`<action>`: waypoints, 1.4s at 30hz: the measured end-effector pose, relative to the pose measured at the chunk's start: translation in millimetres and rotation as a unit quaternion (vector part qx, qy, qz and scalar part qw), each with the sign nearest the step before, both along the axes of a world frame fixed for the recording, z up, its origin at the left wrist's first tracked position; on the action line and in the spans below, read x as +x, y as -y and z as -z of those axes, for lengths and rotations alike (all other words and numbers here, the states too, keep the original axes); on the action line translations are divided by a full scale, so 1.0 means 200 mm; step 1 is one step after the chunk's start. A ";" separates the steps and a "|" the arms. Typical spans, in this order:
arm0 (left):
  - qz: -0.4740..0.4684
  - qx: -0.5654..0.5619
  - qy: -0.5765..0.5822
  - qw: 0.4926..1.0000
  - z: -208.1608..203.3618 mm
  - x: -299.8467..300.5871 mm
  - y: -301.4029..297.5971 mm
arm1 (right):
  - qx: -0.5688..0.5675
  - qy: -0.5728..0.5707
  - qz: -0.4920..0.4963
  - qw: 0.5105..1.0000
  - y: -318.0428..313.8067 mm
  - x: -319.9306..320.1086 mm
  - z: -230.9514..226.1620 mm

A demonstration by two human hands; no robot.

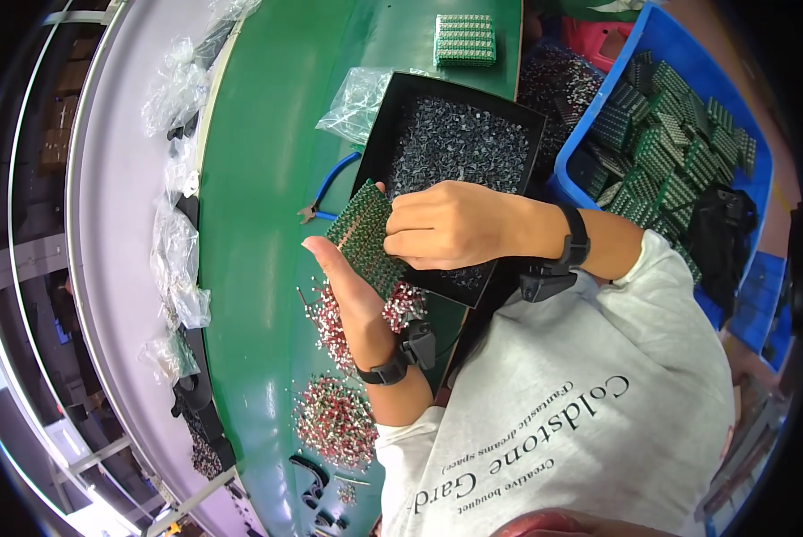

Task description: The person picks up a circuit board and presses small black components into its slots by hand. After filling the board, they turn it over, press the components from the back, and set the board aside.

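Observation:
A green circuit board panel (365, 234), covered with rows of small parts, is tilted above the table. My left hand (352, 291) supports it from below, thumb along its near-left edge and a fingertip showing at its far end. Over the panel's right side, my right hand (455, 224) is closed in a pinch, its fingertips at the board; anything between them is too small or hidden to make out. Just beyond and under my right hand lies a black tray (382, 121) full of small dark pieces (464, 143). Beside the panel are blue-handled cutting pliers (334, 183).
Red-and-white small parts (334, 421) lie in heaps on the green table (258, 224). Stacked boards (465, 40) and a clear plastic bag (355, 103) sit farther back. At right stands a blue bin (567, 166) of board panels. Plastic wrap (176, 259) lines the table's left edge.

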State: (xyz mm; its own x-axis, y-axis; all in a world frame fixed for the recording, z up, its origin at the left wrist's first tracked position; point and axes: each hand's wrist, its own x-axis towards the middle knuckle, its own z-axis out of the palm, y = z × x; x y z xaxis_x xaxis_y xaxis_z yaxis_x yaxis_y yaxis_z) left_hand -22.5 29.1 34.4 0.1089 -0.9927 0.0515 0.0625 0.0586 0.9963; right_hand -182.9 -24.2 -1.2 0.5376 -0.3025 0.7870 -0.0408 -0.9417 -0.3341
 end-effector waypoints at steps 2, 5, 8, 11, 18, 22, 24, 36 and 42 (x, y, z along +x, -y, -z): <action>-0.009 0.004 0.005 1.000 -0.04 -0.05 -0.01 | 0.024 0.015 -0.016 0.999 0.01 0.00 0.01; 0.005 0.027 0.032 0.999 -0.05 -0.05 -0.01 | 0.050 0.049 -0.029 0.997 0.01 -0.01 0.02; 0.015 0.049 0.058 0.997 -0.04 -0.04 0.00 | 0.064 0.070 -0.020 0.995 0.00 -0.02 0.02; 0.024 0.058 0.015 0.998 -0.01 0.07 0.00 | 0.072 0.074 -0.011 0.995 0.02 -0.05 0.01; 0.024 0.062 -0.019 0.998 -0.03 0.07 0.02 | 0.094 0.031 0.041 0.994 0.02 -0.07 0.00; 0.007 0.026 0.003 1.000 -0.04 0.00 0.03 | 0.076 0.059 0.021 0.995 0.00 -0.02 0.00; -0.035 0.004 0.024 0.999 -0.03 -0.01 0.03 | 0.067 0.062 0.011 0.996 -0.01 0.00 -0.01; -0.009 0.029 0.063 0.998 -0.03 -0.04 0.01 | -0.038 0.030 0.002 0.999 -0.01 0.03 -0.01; -0.063 -0.001 0.087 0.994 -0.03 -0.10 0.04 | -0.009 0.074 -0.024 0.997 0.02 -0.02 -0.01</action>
